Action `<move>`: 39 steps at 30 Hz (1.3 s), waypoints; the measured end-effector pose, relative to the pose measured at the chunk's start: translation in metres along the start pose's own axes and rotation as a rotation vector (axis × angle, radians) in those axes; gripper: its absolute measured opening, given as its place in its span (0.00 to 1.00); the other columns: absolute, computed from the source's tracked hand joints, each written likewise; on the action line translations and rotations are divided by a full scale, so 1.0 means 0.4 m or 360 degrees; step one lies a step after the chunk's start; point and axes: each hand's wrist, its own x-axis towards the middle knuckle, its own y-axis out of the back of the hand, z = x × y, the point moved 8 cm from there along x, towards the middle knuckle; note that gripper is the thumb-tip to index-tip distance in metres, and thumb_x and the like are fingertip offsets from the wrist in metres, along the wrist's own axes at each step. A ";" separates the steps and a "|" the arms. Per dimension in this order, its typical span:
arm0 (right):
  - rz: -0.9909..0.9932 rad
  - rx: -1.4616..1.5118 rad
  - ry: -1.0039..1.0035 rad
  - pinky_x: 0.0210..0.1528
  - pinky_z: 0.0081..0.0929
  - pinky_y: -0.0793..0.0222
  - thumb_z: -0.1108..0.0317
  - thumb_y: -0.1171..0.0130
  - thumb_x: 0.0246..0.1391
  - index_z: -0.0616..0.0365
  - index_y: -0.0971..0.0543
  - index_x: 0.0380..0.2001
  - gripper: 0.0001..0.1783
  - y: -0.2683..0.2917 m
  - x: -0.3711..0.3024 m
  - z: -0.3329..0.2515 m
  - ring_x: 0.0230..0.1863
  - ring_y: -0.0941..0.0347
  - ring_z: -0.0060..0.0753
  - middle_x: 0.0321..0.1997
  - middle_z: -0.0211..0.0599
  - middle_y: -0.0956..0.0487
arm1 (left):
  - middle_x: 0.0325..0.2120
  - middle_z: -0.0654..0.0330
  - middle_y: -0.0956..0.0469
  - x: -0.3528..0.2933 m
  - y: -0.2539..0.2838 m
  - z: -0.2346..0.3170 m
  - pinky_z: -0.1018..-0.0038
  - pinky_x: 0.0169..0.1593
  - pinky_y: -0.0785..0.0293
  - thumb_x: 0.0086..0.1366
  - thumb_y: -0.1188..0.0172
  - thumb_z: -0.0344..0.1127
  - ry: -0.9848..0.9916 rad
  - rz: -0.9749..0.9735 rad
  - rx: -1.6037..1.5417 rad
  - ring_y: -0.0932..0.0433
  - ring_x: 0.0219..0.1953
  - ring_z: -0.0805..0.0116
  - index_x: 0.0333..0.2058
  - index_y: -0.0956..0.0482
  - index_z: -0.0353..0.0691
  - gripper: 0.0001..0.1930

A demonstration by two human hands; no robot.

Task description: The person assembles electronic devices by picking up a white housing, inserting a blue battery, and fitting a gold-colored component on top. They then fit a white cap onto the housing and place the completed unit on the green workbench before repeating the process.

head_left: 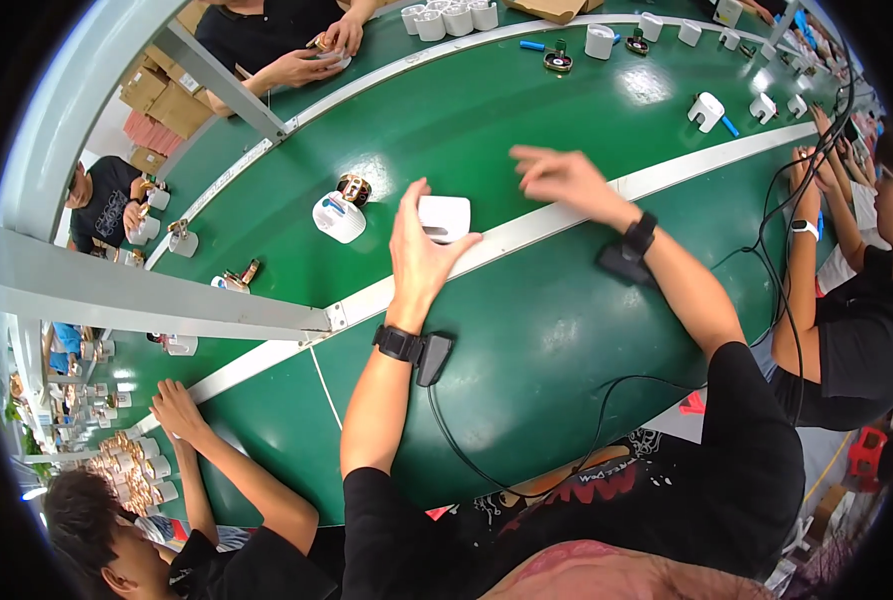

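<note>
My left hand (421, 255) holds a white plastic housing (445, 217) by its near side, lifted just above the green conveyor belt (526, 110). My right hand (561, 178) hovers over the belt to the right of it, fingers spread and holding nothing. To the left of the housing stands another white housing (338, 216) with a copper coil part (354, 187) behind it. Both my wrists carry black bands with small black boxes and cables.
A white rail (566, 205) separates the belt from the green near ledge (546, 340). More white housings (706, 110) ride the belt farther along. Other people work across the belt, at my left and at my right. A grey metal beam (146, 295) crosses at left.
</note>
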 end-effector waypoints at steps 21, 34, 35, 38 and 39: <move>0.0699 -0.1627 -0.0479 0.43 0.42 0.27 0.53 0.40 0.58 0.51 0.22 0.39 0.15 0.386 0.201 0.203 0.48 0.26 0.42 0.45 0.40 0.21 | 0.56 0.48 0.30 0.020 -0.031 0.072 0.59 0.59 0.31 0.43 0.23 0.28 -0.0354 0.0060 -0.0248 0.31 0.58 0.49 0.63 0.37 0.43 0.47; -0.0185 -0.0762 0.0049 0.54 0.30 0.31 0.72 0.40 0.57 0.60 0.23 0.41 0.09 -0.009 -0.136 -0.174 0.49 0.25 0.33 0.52 0.40 0.23 | 0.42 0.47 0.24 0.022 -0.043 -0.048 0.60 0.53 0.28 0.41 0.23 0.33 0.0168 -0.0086 -0.0248 0.27 0.50 0.49 0.52 0.34 0.40 0.38; -0.0051 -0.0562 -0.0021 0.55 0.32 0.31 0.72 0.40 0.56 0.58 0.23 0.43 0.11 0.021 -0.113 -0.157 0.50 0.25 0.36 0.53 0.40 0.23 | 0.42 0.47 0.24 0.022 -0.040 -0.046 0.59 0.53 0.28 0.41 0.23 0.33 0.0157 -0.0082 -0.0222 0.27 0.50 0.48 0.51 0.34 0.40 0.38; 0.0181 -0.0159 -0.0165 0.56 0.37 0.31 0.71 0.39 0.54 0.55 0.23 0.48 0.16 0.063 -0.053 -0.130 0.51 0.25 0.42 0.53 0.39 0.23 | 0.42 0.47 0.24 0.013 -0.037 -0.034 0.59 0.52 0.28 0.41 0.23 0.33 0.0159 -0.0056 -0.0174 0.27 0.49 0.48 0.51 0.33 0.39 0.37; 0.0052 -0.0525 -0.0098 0.56 0.38 0.31 0.71 0.39 0.54 0.55 0.23 0.47 0.16 0.030 -0.027 -0.147 0.51 0.25 0.43 0.53 0.40 0.22 | 0.42 0.47 0.24 0.014 -0.036 -0.028 0.59 0.52 0.28 0.41 0.23 0.33 0.0140 -0.0039 -0.0169 0.27 0.49 0.48 0.51 0.33 0.39 0.37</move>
